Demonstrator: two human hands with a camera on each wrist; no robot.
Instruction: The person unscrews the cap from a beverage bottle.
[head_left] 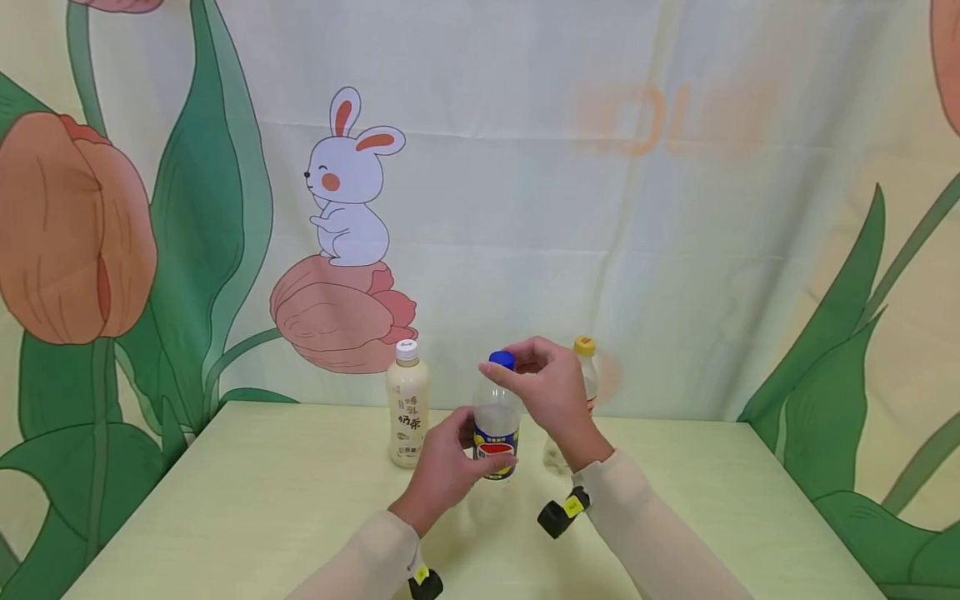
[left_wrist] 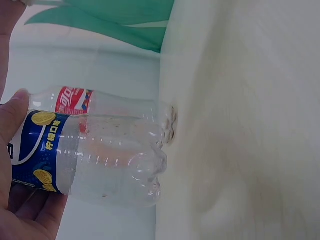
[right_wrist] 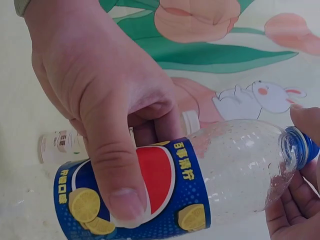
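A clear plastic bottle (head_left: 491, 417) with a blue label and a blue cap (head_left: 502, 360) stands upright between both hands. My left hand (head_left: 447, 454) grips it round the label, and the thumb lies across the front of that label in the right wrist view. At the top, my right hand (head_left: 555, 392) pinches the blue cap between thumb and fingers. The cap sits at the bottle's neck (right_wrist: 287, 147). Close to the table top is the bottle's clear base (left_wrist: 150, 165). Inside, the bottle looks empty apart from small droplets.
A milk tea bottle (head_left: 408, 408) with a white cap stands to the left on the pale table (head_left: 247, 500). Behind the right hand is a clear bottle with a yellow cap (head_left: 584, 346) and a red label (left_wrist: 72, 100). A printed curtain (head_left: 487, 208) hangs behind the table.
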